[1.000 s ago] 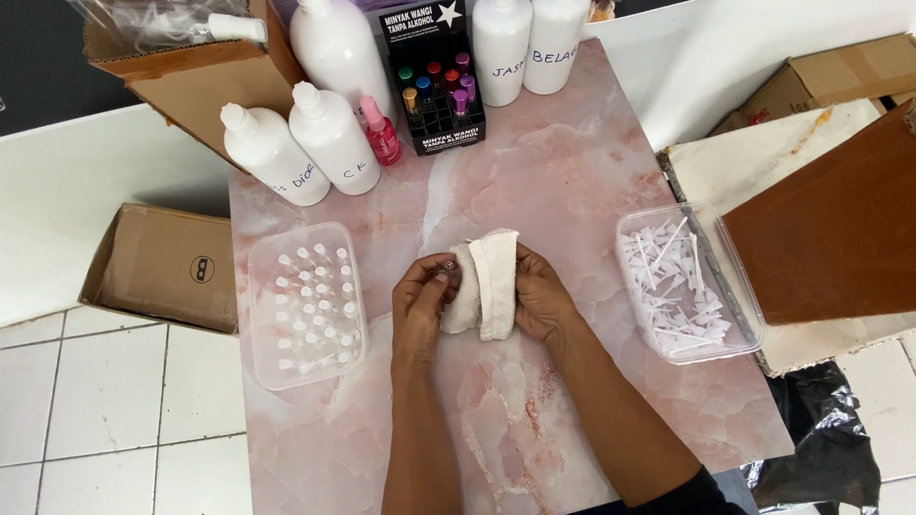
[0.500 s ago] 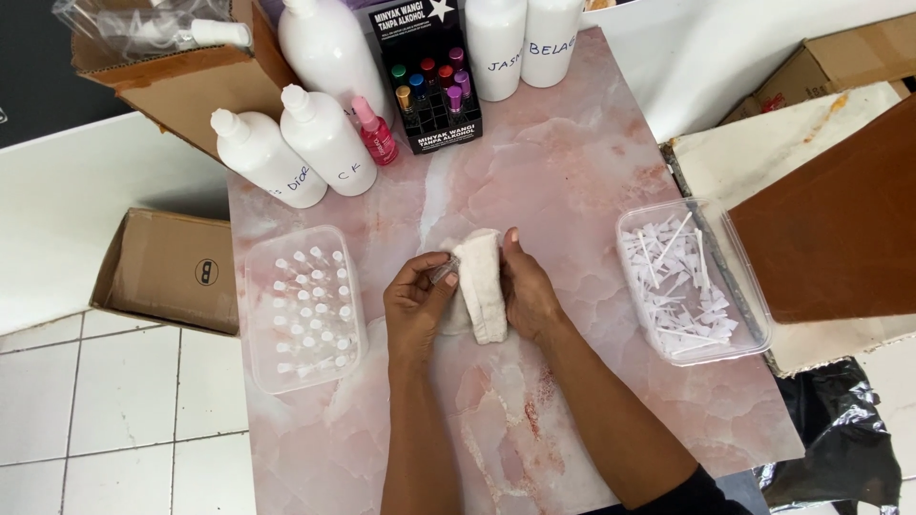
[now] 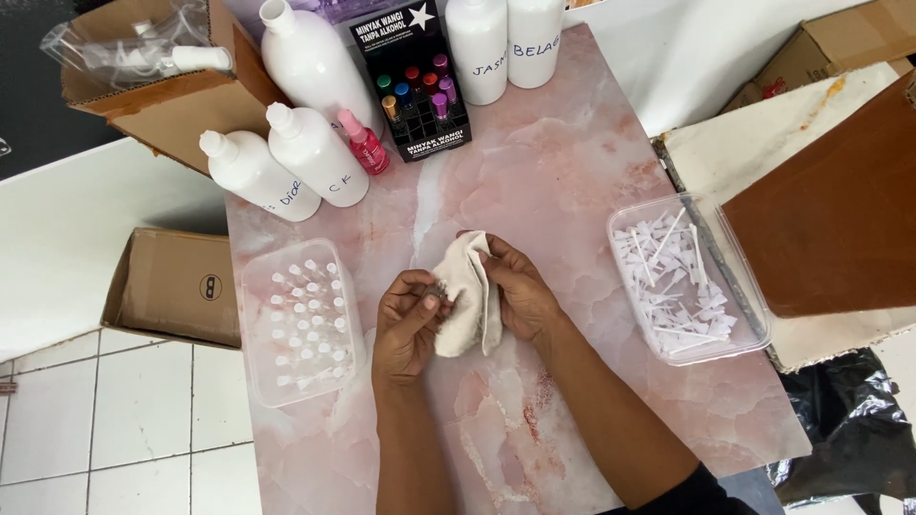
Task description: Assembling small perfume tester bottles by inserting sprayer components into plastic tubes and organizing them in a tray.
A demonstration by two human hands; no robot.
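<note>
Head view: my left hand (image 3: 408, 324) and right hand (image 3: 515, 291) both grip a crumpled cream cloth (image 3: 468, 296), smudged dark at nine o'clock, over the pink marbled worktop (image 3: 572, 172) centre.

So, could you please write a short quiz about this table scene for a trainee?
1. True or false: both hands touch the folded white cloth.
2. Which clear tub is nearer the left hand: A) the tub of small capped vials, B) the tub of white plastic sticks?
3. Fill in: the pink bottle stands between a white bottle and the black ____.

Key: 1 true; 2 A; 3 display box.
</note>
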